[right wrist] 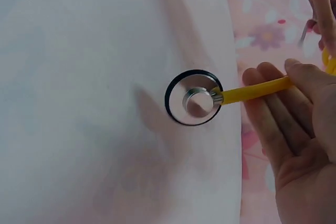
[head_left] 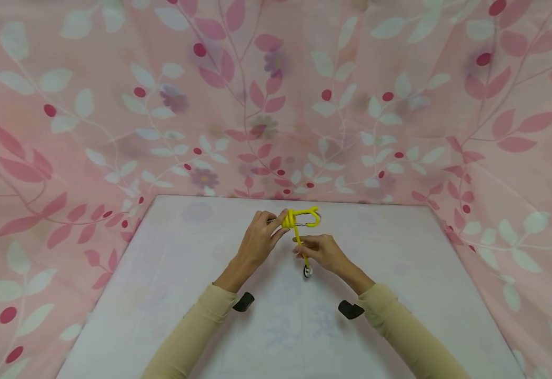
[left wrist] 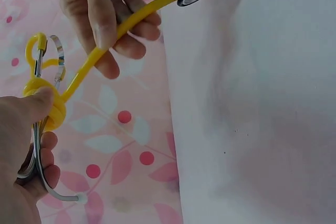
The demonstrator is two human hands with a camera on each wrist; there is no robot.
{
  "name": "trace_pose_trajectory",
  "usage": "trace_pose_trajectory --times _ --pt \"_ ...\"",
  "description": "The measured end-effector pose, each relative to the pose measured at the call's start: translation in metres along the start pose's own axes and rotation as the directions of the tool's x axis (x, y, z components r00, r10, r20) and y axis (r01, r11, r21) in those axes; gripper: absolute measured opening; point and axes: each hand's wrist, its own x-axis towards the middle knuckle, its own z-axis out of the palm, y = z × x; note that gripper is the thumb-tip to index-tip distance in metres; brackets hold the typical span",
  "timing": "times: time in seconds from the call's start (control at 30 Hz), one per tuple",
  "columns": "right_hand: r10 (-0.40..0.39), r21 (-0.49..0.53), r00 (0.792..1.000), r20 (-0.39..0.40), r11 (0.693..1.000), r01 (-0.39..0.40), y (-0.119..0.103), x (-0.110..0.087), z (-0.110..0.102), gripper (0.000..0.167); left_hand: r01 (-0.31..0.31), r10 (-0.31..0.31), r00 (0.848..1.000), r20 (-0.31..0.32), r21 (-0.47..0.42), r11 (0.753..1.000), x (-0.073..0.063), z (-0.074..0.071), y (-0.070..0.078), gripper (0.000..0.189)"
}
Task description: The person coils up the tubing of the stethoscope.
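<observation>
A stethoscope with yellow tubing (head_left: 299,212) is held above the white table, its tube wound in coils round its metal ear tubes. My left hand (head_left: 260,237) grips the wound part, the thumb pressing on the coils (left wrist: 59,113) in the left wrist view. One metal ear tube with a pale ear tip (left wrist: 80,198) sticks out below that hand. With thumb and fingers my right hand (head_left: 321,251) pinches the free length of tube. From its end hangs the round chest piece (right wrist: 195,100), silver with a black rim, just past the right fingers.
A white-covered table (head_left: 285,337) lies under both hands. Pink curtain cloth (head_left: 276,105) with leaf prints stands behind it and at both sides. Dark devices (head_left: 350,309) sit at the wrists by the beige sleeves (head_left: 413,331).
</observation>
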Motion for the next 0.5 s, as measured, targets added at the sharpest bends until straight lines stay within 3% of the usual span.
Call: trace_pose_trajectory --times 0.27,0.5 --pt "-0.016 -0.149 0.999 0.037 0.989 0.021 -0.01 -0.011 0.007 0.034 0.013 -0.014 1.0 0.013 0.068 0.998 -0.002 0.007 -0.009 0.05" --pt "-0.029 -0.171 0.993 0.113 0.984 0.048 -0.022 -0.018 0.011 0.036 0.048 -0.053 0.997 0.053 0.093 0.995 -0.007 0.012 -0.019 0.049"
